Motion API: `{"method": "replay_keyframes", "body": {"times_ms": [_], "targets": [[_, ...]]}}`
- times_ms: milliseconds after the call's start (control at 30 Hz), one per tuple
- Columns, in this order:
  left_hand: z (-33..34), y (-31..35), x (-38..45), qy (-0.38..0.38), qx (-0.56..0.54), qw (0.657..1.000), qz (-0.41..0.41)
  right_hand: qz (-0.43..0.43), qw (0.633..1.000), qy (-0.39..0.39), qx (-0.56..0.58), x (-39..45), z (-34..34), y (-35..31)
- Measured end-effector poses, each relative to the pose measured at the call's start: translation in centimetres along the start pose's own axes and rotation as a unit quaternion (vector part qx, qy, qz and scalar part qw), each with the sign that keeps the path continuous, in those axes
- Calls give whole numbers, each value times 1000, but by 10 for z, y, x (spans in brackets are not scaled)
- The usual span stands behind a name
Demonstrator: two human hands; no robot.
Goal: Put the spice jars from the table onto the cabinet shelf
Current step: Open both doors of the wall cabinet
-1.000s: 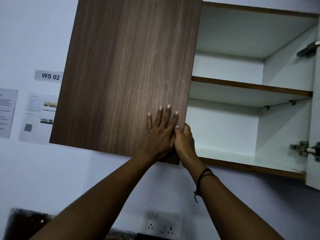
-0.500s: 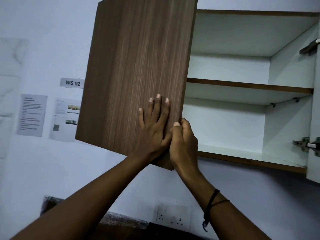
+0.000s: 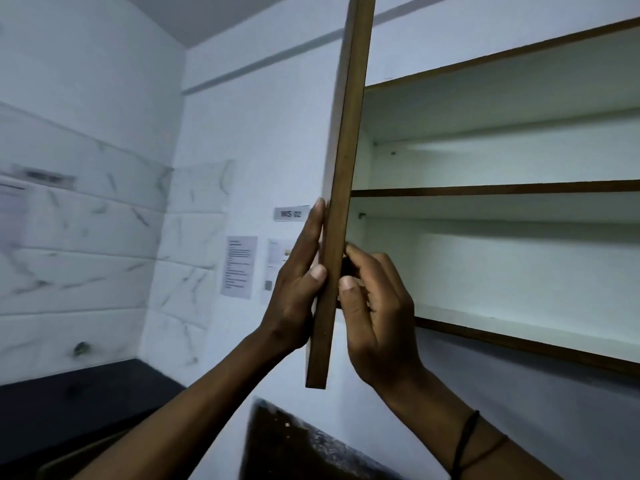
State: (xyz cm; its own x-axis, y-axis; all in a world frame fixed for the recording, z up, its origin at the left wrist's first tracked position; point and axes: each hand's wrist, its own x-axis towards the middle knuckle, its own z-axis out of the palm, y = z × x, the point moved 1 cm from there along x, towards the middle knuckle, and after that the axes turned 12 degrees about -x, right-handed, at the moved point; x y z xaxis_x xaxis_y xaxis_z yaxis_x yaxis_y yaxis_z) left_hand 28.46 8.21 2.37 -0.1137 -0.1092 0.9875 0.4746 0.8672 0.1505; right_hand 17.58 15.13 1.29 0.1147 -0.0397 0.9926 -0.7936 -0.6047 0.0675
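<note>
cabinet door [image 3: 341,202] edge-on, near its bottom corner | left hand [image 3: 298,289] flat on its outer side, thumb on edge | right hand [image 3: 375,313] curled, pinching the edge | shelf [image 3: 485,192] bare

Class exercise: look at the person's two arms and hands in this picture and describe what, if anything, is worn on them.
Both forearms are bare, with no sleeves in view. The left hand carries nothing: no ring, watch or glove shows. The right hand is also bare, but a thin black cord is looped around the right wrist in what look like two strands. Fingernails are short and unpainted.
</note>
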Motion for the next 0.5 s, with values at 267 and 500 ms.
{"method": "replay_keyframes", "body": {"times_ms": [267, 500], "targets": [[-117, 50, -13, 94, -33, 991, -91, -62, 991, -116, 26, 17, 97, -45], [-200, 66, -12, 179, 118, 963, -164, -96, 975, -201, -22, 23, 186, -75]]}}
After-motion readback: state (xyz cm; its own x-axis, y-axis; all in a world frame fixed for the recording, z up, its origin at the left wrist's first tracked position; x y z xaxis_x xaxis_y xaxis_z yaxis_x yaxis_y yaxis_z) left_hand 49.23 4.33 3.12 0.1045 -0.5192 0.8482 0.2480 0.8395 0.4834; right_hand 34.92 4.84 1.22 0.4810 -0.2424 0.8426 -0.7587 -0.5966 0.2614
